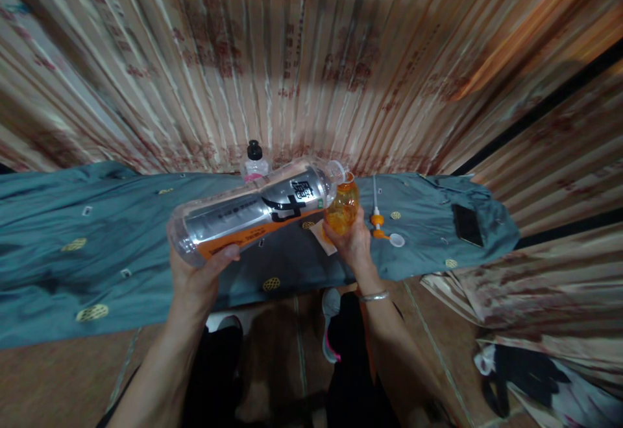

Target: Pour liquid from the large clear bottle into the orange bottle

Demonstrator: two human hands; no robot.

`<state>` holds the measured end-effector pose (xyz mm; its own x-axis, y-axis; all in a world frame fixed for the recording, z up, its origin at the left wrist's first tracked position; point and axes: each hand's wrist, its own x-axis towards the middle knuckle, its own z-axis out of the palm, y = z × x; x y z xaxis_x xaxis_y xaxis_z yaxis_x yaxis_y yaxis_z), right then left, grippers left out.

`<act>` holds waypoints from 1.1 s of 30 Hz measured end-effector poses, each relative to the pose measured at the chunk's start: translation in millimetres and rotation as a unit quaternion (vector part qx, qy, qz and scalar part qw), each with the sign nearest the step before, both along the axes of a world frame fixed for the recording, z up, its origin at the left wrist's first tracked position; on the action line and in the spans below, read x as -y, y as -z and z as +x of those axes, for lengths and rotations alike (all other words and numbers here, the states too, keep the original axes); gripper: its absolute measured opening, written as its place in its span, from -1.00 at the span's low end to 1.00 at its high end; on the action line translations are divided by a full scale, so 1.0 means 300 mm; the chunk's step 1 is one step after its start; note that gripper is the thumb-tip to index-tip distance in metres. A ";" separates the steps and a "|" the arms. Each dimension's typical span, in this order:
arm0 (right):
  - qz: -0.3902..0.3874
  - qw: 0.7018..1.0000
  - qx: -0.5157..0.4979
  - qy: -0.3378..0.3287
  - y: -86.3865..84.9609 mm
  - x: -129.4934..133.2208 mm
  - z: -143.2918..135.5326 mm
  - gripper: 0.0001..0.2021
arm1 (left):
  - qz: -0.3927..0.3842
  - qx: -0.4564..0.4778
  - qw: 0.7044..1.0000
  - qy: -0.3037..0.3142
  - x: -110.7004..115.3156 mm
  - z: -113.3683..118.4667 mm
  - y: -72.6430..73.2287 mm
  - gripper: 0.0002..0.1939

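Note:
My left hand (199, 282) is closed around the base of a large clear drink bottle (257, 211) with a silver and orange label. That bottle is tilted almost flat, its neck pointing right and meeting the open mouth of an amber bottle (343, 207). My right hand (353, 240) grips the amber bottle, which stands roughly upright above the cloth. Whether liquid is flowing between them I cannot make out. Right of my right hand lies a pump top (377, 220) with an orange collar and a clear tube. Close to its orange nozzle is a small clear cap (396, 240).
A clear bottle with a black cap (254, 150) stands behind the drink bottle. Beneath the amber bottle is a pale flat piece (325, 238). A dark phone (467, 225) lies at the right of the teal cloth (146, 220). Pleated curtains (272, 58) hang close behind.

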<state>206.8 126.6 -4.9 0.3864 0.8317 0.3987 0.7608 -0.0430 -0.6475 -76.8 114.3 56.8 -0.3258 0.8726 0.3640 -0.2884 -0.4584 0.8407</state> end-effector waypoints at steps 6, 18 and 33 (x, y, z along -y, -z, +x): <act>0.016 1.000 0.002 -0.010 0.020 -0.005 0.010 -0.11 | -0.002 -0.006 1.000 0.005 0.001 0.002 -0.009 -0.21; 0.019 1.000 0.003 -0.007 0.021 -0.003 0.009 -0.16 | -0.011 -0.007 1.000 0.000 0.002 -0.001 -0.003 -0.21; 0.026 1.000 0.006 -0.006 0.022 -0.005 0.009 -0.16 | -0.012 -0.013 1.000 0.002 0.003 -0.002 -0.015 -0.19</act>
